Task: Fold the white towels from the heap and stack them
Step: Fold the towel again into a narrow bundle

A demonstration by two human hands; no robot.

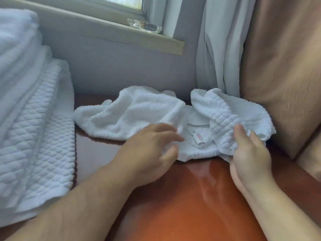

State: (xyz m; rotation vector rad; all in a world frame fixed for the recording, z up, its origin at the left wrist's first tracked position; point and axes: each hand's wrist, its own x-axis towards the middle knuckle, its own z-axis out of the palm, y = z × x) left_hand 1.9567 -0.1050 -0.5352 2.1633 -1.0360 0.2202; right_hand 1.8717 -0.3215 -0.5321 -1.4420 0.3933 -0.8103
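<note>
left hand [152, 145] – pinches a hem in towel heap [135, 112], frame centre | right hand [250, 153] – grips waffle towel [225, 115] edge | folded stack [34, 136] at left edge | desk [191, 206] glossy brown

— What's holding everything up?
— A glossy red-brown table [191, 206].
— And lying on it?
— A crumpled heap [139, 110] of white towels at the far side. Just beside the heap, to its left, sits a tall stack of folded towels [34, 136].
</note>
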